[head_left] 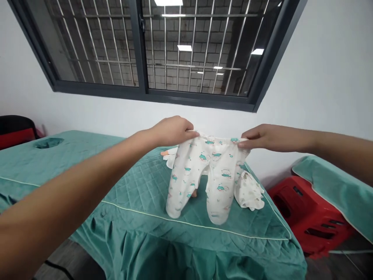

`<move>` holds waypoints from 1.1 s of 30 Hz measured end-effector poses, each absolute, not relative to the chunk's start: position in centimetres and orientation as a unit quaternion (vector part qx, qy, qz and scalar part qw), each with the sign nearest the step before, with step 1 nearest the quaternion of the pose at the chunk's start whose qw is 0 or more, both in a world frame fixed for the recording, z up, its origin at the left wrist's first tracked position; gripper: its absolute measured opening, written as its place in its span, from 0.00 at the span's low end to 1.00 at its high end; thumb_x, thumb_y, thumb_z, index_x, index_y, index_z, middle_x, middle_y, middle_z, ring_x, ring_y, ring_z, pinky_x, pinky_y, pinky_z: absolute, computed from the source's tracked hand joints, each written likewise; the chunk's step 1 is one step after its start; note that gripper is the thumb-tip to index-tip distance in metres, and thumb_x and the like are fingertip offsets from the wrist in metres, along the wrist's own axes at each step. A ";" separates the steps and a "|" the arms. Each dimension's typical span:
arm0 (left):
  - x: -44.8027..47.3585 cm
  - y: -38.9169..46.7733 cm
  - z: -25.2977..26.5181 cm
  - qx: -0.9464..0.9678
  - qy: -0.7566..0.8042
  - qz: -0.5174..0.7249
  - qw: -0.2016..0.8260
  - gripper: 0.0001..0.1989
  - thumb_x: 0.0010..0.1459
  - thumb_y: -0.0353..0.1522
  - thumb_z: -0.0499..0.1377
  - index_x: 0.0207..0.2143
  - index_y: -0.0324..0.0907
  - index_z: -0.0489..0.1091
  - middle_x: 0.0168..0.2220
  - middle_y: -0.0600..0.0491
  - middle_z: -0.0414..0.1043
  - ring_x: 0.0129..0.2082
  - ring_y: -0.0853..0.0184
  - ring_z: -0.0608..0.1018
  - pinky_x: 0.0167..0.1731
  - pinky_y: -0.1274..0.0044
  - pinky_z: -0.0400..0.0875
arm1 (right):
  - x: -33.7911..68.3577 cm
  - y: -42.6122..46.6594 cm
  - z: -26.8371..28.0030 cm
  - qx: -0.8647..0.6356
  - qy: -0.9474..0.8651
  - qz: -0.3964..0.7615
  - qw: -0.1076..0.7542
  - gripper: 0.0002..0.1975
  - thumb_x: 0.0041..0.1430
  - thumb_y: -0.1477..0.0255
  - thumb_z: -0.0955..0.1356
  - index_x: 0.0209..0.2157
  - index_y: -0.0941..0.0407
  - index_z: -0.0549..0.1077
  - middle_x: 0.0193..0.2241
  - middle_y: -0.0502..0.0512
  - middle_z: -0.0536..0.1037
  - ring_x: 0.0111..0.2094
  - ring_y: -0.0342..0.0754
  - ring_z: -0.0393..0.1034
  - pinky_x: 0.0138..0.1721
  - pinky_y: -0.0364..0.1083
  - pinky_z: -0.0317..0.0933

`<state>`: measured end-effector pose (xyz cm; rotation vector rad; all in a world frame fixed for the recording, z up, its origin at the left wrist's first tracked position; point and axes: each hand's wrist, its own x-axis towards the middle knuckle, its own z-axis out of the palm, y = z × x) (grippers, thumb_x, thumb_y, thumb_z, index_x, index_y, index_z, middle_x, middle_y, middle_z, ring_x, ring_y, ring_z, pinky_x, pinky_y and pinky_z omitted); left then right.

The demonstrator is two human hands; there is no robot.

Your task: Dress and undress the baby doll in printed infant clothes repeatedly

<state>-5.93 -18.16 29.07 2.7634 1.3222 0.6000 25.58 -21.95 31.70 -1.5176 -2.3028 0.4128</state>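
Observation:
A pair of white baby pants with a small green print hangs stretched by its waistband between my two hands. My left hand pinches the left end of the waistband, and my right hand pinches the right end. Both legs dangle down in front of the green quilted bed cover. Behind the pants, partly hidden, lies something with a white cloth part and a skin-coloured tip; I cannot make out what it is. A crumpled white printed cloth rests on the cover just right of the pants.
The bed has a round hole at its far left end. Red plastic stools stand at the right, partly under a green cloth. A dark-framed window with metal bars is in the wall behind. A black and red object is at the left.

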 end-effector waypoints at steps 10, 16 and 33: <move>-3.4 -15.0 26.3 0.768 0.340 0.530 0.117 0.10 0.66 0.38 0.51 0.44 0.44 0.66 0.36 0.53 0.70 0.35 0.67 0.73 0.38 0.74 0.68 | 13.1 -19.1 25.7 -0.327 -0.726 0.398 0.455 0.18 0.57 0.59 0.72 0.45 0.52 0.73 0.51 0.54 0.75 0.54 0.53 0.68 0.57 0.62 0.63; -6.1 -11.8 21.3 0.702 0.347 0.582 0.220 0.17 0.65 0.36 0.51 0.56 0.48 0.58 0.46 0.50 0.69 0.43 0.65 0.75 0.43 0.72 0.72 | 8.7 -14.0 21.6 -0.327 -0.615 0.471 0.541 0.15 0.51 0.70 0.74 0.39 0.53 0.68 0.41 0.50 0.75 0.45 0.49 0.73 0.52 0.58 0.69; -6.5 -11.2 -2.1 0.648 0.564 0.473 0.195 0.22 0.60 0.30 0.52 0.56 0.42 0.65 0.61 0.41 0.63 0.65 0.55 0.63 0.67 0.61 0.55 | 13.4 -3.5 2.7 -0.507 -0.802 0.154 0.276 0.22 0.58 0.72 0.66 0.54 0.58 0.67 0.56 0.66 0.67 0.59 0.59 0.61 0.63 0.57 0.53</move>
